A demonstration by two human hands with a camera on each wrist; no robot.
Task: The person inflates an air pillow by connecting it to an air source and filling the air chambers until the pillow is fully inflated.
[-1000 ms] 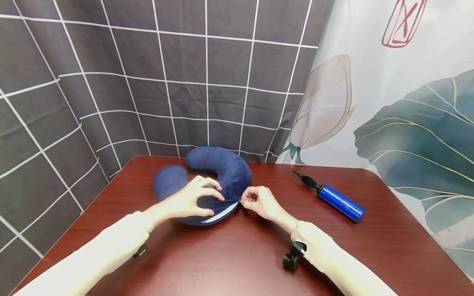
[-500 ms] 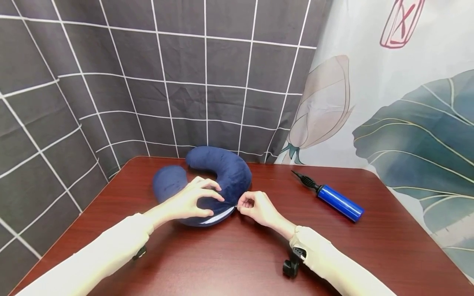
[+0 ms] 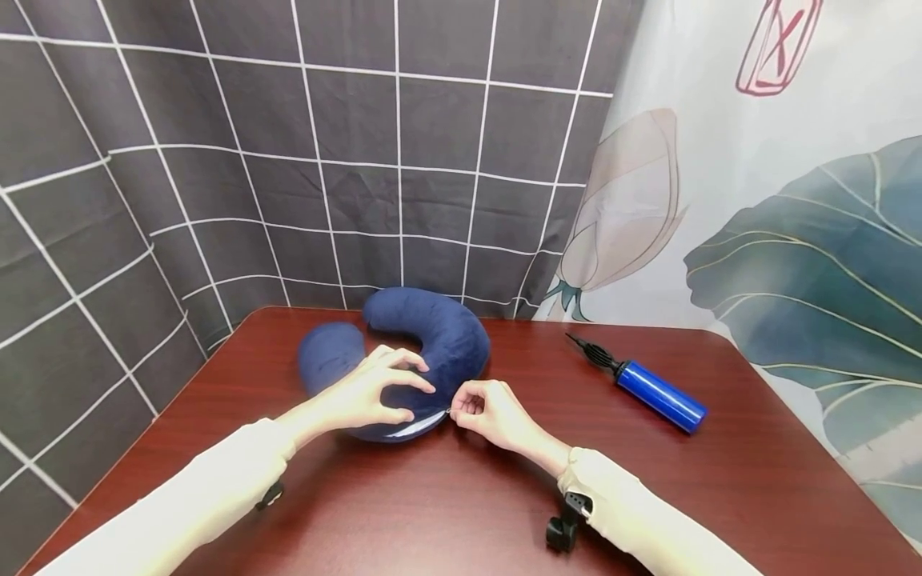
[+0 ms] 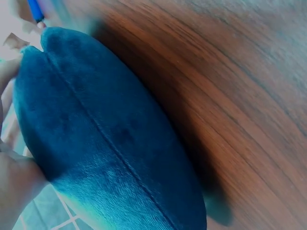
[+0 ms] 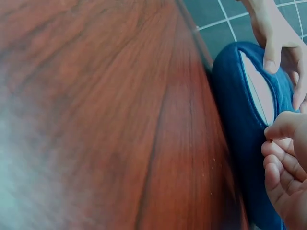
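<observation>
A navy plush U-shaped neck pillow (image 3: 455, 336) lies on the table, its curved end toward me. Along its near side runs a part-open zip, with a white lining (image 5: 259, 93) showing as a pointed slit. My left hand (image 3: 374, 392) rests on top of the pillow with fingers spread, its thumb beside the slit. At the slit's right end, my right hand (image 3: 497, 414) pinches the small zip pull between thumb and forefinger; the other fingers are curled beneath. The fingertips mostly hide the pull. The left wrist view shows the pillow's seamed side (image 4: 110, 139) up close.
To the right on the reddish-brown wooden table (image 3: 403, 512) lies a blue hand pump (image 3: 659, 394) with a black nozzle. A dark gridded curtain (image 3: 360, 192) hangs behind the table, and a floral curtain (image 3: 634, 200) hangs at the right.
My right hand has moved left and slightly toward me along the pillow's edge with the zip pull, and the white slit has become shorter. My left hand has stayed in place.
</observation>
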